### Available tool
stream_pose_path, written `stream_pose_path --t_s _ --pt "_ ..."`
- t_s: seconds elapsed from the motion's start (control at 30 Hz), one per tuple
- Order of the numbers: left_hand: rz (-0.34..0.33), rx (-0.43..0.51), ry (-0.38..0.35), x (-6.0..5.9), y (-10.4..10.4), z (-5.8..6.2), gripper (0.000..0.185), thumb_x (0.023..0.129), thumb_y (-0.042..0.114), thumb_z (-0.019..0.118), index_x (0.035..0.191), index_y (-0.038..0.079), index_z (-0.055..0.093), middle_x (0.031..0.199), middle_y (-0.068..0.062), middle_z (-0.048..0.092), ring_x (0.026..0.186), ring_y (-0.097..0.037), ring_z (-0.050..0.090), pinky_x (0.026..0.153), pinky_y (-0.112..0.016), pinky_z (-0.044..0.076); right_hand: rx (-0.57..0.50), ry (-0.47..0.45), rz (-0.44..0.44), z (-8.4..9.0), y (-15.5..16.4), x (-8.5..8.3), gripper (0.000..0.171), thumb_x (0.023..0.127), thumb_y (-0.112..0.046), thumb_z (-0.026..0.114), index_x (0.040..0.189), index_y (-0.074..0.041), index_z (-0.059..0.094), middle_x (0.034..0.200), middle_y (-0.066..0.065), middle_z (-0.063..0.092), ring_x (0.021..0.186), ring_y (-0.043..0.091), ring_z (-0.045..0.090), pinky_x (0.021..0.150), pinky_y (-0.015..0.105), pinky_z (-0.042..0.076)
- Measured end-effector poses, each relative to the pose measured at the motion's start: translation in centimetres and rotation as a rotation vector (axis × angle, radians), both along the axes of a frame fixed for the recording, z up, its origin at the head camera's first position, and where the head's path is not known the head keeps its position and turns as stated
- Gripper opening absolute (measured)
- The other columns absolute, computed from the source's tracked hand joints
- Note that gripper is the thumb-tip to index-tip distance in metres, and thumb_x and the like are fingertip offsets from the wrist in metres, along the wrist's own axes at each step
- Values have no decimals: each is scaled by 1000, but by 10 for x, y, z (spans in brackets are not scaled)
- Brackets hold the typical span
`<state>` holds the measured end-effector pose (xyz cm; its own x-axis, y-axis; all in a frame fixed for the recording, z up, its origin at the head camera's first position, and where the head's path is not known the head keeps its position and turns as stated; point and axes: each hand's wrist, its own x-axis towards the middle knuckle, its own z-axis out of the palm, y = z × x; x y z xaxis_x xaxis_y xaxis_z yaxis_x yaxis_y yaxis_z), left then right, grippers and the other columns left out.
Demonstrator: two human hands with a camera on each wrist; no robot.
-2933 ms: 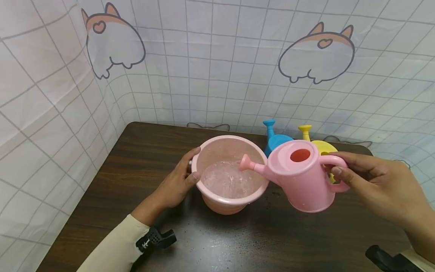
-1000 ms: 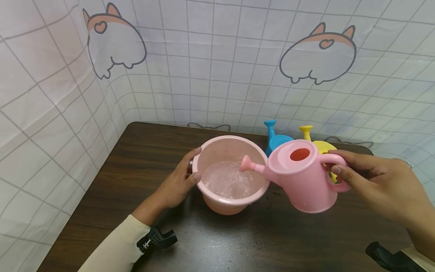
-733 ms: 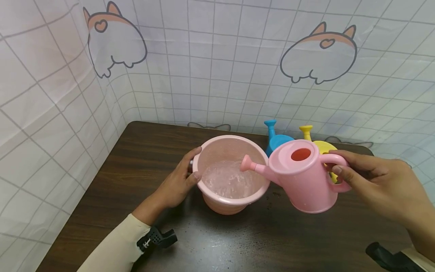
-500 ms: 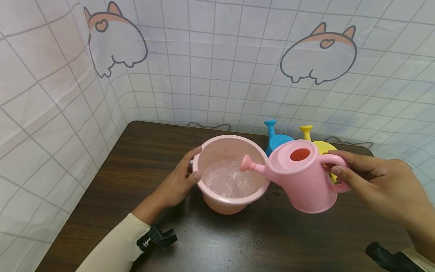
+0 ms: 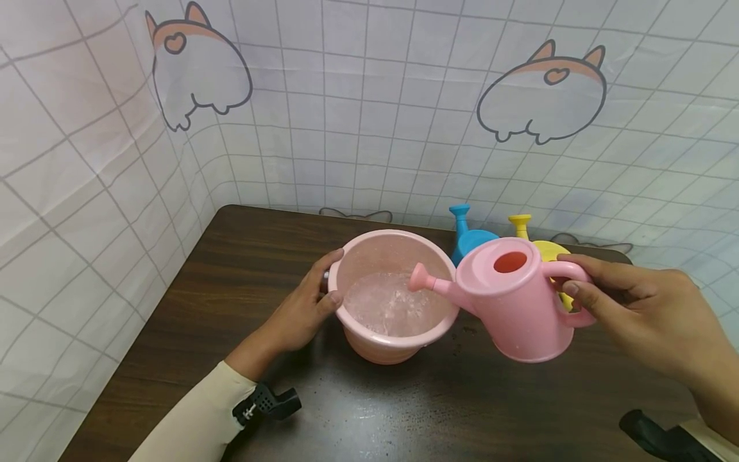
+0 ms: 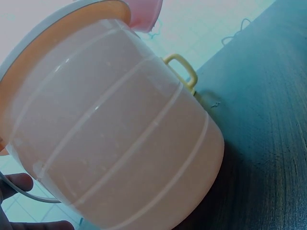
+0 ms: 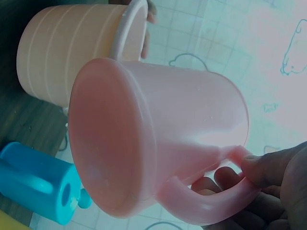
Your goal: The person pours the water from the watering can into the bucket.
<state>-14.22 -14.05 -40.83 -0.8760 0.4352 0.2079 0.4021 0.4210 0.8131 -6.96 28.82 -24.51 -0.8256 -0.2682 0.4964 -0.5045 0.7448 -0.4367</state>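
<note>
A pink bucket [image 5: 383, 350] with rippling water [image 5: 375, 305] inside stands on the table in the head view. My left hand [image 5: 300, 311] holds its left rim, thumb on the edge and fingers around the outside. By its handle, my right hand [image 5: 658, 308] grips a pink watering can [image 5: 522, 314], raised above the table and tipped left. The can's sprinkler head [image 5: 420, 278] hangs over the bucket's opening, and the water below it is stirred up. In the right wrist view, the fingers and thumb [image 7: 268, 167] wrap the can's handle [image 7: 206, 206].
Behind the pink can stand a blue watering can [image 5: 475, 240] and a yellow watering can [image 5: 548, 249], partly hidden. The dark wooden table [image 5: 369, 410] is wet with droplets in front of the bucket. A white grid-patterned curtain [image 5: 369, 128] hangs behind and to the left.
Both hands, the bucket and the pink watering can keep nearly the same places. Only the ripples on the water differ, and the head view has shifted very slightly.
</note>
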Motion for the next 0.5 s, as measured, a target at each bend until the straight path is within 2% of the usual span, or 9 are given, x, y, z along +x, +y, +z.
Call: stream_pose_path --t_s 0.5 --pt "-2 1 15 0 0 0 76 99 75 36 162 38 16 142 -16 44 114 -25 62 88 -51 50 3 -32 9 2 3 -5 41 84 5 80 122 -11 77 108 -28 70 80 -10 63 62 10 44"
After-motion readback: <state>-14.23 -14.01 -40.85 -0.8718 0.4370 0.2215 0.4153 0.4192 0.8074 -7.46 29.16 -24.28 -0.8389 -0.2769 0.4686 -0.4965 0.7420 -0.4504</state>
